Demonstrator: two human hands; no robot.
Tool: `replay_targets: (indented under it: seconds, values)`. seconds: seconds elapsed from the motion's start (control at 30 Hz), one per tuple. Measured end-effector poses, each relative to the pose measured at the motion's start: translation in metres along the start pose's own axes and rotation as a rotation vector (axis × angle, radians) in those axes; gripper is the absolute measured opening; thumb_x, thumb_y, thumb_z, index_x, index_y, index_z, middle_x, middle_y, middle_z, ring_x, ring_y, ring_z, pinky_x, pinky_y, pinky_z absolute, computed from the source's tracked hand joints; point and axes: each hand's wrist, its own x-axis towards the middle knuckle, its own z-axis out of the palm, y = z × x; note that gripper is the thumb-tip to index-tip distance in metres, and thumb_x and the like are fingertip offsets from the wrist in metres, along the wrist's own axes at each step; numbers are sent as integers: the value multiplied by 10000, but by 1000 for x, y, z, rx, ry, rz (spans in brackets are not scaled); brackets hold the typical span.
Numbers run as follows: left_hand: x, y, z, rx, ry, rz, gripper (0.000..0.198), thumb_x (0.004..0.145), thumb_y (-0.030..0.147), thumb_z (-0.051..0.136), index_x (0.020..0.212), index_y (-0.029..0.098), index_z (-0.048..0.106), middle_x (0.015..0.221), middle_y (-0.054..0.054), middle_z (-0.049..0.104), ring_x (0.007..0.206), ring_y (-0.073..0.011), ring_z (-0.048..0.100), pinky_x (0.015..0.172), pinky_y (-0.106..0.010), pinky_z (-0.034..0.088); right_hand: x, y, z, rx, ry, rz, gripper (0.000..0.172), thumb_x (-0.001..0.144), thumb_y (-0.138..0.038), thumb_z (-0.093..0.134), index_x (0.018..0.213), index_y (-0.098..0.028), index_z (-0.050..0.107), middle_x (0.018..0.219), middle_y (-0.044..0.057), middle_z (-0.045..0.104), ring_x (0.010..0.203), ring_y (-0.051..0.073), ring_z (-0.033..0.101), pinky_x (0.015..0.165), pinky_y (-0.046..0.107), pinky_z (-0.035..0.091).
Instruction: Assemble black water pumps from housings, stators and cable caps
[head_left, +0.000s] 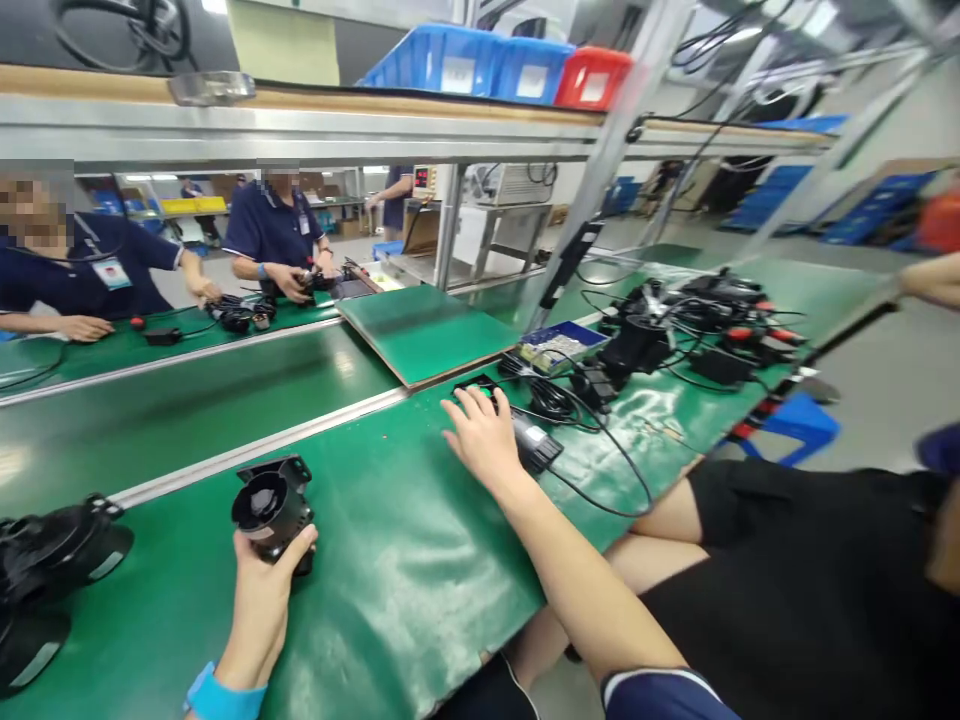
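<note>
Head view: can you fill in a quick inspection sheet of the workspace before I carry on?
Surface: green work mat, wrinkled and glossy near the front edge.
Job's things: black round housing, open end up; dark labelled device lying on the mat.
Hands: left hand grips the housing; right hand spreads over the device, contact unclear.
Clutter: heap of black parts at right, blue tray of small pieces, black round parts at left.
Cables: coiled black cable beside the device; others tangled in the heap.
Surroundings: co-workers across the line; blue bins and a red bin overhead.
Spills: nothing seen.
</note>
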Motion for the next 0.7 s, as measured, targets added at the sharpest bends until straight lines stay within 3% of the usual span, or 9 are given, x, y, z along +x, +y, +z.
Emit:
replay_targets:
  seconds: [0.07, 0.2, 0.37, 0.47, 0.57, 0.7]
  values:
    - [3, -2, -1, 22, -14, 4, 763, 529, 363, 959, 1126, 231, 502, 999, -3, 682, 772, -163, 704, 688, -291, 603, -4, 29, 3, -79, -5, 101, 375, 910, -126, 563, 1273, -158, 651, 1494, 203, 497, 1324, 403, 450, 1104, 686, 256]
    - [5, -4, 0, 42, 1, 16, 831, 478, 333, 970, 1163, 237, 509, 1033, -9, 683, 788, -166, 693, 701, -305, 607, -16, 71, 12, -182, -10, 215, 302, 896, -97, 521, 1115, -188, 707, 1499, 182, 492, 1181, 381, 544, 940, 582, 437]
    - [4, -6, -2, 145, 80, 75, 775, 546, 445, 929, 1143, 235, 482, 1036, -18, 652, 893, -215, 680, 834, -441, 596, -30, 95, 12, -225, 49, 244, 344, 877, -114, 566, 1196, -164, 687, 1559, 206, 412, 1407, 397, 375, 1107, 631, 301]
    - [7, -7, -8, 326, 169, 120, 728, 554, 531, 897, 1086, 219, 509, 1015, -27, 603, 1059, -288, 620, 967, -559, 524, -39, 76, 18, -138, 100, 111, 338, 926, -224, 609, 1254, -174, 671, 1563, 202, 411, 1450, 374, 346, 1166, 602, 249]
    - [12, -7, -15, 452, 257, 158, 659, 532, 595, 866, 963, 201, 561, 985, -43, 540, 1250, -369, 472, 1094, -617, 398, -45, 39, 31, 91, 73, -153, 295, 973, -304, 597, 1233, -196, 686, 1514, 188, 482, 1419, 362, 407, 1178, 588, 255]
    - [16, -8, -19, 278, 293, 184, 668, 572, 579, 856, 1028, 188, 564, 1039, -40, 525, 1155, -313, 538, 1082, -560, 424, -41, -6, 46, 318, -27, -378, 246, 994, -287, 571, 1188, -205, 698, 1444, 164, 557, 1366, 332, 481, 1168, 548, 318]
